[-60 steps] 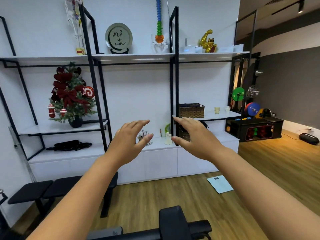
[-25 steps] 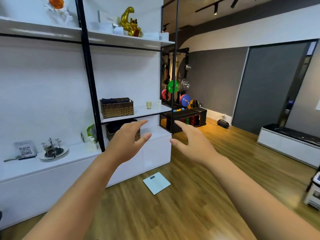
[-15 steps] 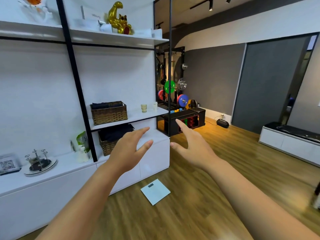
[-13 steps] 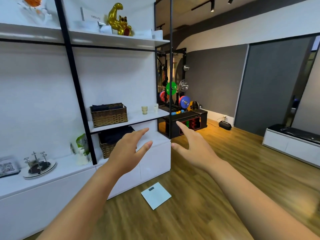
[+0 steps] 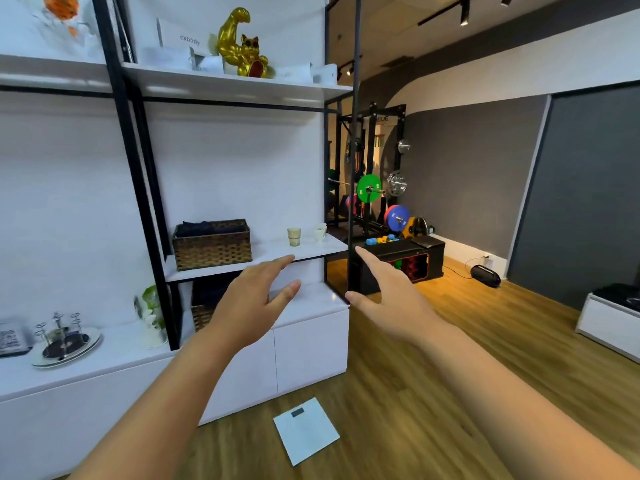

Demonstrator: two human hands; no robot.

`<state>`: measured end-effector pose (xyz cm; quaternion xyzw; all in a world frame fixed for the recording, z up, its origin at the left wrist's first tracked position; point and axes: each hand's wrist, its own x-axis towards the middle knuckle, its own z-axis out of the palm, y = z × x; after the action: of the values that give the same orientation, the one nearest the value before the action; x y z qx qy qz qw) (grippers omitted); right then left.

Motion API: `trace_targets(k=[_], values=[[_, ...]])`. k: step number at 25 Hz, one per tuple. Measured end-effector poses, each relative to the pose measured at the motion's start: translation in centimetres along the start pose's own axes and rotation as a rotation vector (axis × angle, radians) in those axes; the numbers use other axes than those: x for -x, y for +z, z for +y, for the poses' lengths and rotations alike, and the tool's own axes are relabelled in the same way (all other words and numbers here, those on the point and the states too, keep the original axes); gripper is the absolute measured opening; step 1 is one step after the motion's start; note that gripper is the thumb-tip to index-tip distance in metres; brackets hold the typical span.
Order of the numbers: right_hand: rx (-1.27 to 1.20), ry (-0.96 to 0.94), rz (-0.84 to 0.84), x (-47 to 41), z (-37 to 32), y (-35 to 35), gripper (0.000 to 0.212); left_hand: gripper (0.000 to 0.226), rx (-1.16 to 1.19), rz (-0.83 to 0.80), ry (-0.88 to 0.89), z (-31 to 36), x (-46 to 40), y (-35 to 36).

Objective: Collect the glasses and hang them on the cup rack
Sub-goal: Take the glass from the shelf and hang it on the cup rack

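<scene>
Glasses stand on the white middle shelf [image 5: 277, 252], toward its right end: a tinted glass [image 5: 293, 236] and, just beside it to the right, two pale small cups [image 5: 320, 233] close together, too small to tell whether they touch. A wicker basket [image 5: 212, 244] with dark cloth in it sits well apart from them at the left end of the same shelf. The cup rack [image 5: 62, 336], a round metal tray with thin upright prongs, rests on the lower white surface [image 5: 114, 351] far to the left, near a small card with a printed code [image 5: 12, 337].

Both bare hands reach forward in the air. The left hand [image 5: 254, 299] has its grip spread, fingers straight and together, thumb held apart; it holds nothing and touches nothing. The right hand [image 5: 389, 296] is likewise spread, forefinger stretched out, thumb apart, holding nothing. In this view its thumb tip lies against the foot of the black frame post [image 5: 355, 168]; I cannot tell whether it touches. Both hands are lower than the glasses in the view and well apart from them.

A second basket [image 5: 202, 315] shows partly behind the left hand. A pale square scale [image 5: 306, 429] lies on the wooden floor [image 5: 415, 393] below the cabinet. A gold cat figure [image 5: 244, 43] stands on the top shelf. Weight plates [image 5: 369, 188] hang on a rack in the room beyond.
</scene>
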<state>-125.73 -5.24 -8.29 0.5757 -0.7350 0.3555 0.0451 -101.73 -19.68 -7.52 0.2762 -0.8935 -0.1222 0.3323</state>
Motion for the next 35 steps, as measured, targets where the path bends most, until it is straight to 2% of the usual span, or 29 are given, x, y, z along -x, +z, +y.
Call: trace_targets(k=[8,12,16,23,28,35], values=[[-0.037,-0.008,0.001,-8.4,8.6,1.0,0.083,0.073,-0.054,-0.021,-0.022,-2.0,-9.0,6.3],[-0.040,-0.010,-0.022,-14.3,11.7,3.1,0.083,0.060,-0.066,0.007,-0.008,-5.4,-14.8,9.3],[-0.039,-0.012,-0.032,-21.3,13.9,5.9,0.083,0.059,-0.048,0.005,-0.012,-9.8,-21.3,11.9],[-0.054,0.001,-0.047,-32.5,17.7,10.4,0.082,0.063,-0.054,-0.009,-0.063,-17.7,-31.8,14.9],[-0.076,0.006,-0.059,-39.0,21.9,14.0,0.082,0.072,-0.065,-0.004,-0.059,-21.6,-37.1,18.3],[-0.143,-0.056,-0.097,-49.1,28.2,20.3,0.079,0.072,-0.090,-0.010,-0.131,-27.5,-44.0,23.5]])
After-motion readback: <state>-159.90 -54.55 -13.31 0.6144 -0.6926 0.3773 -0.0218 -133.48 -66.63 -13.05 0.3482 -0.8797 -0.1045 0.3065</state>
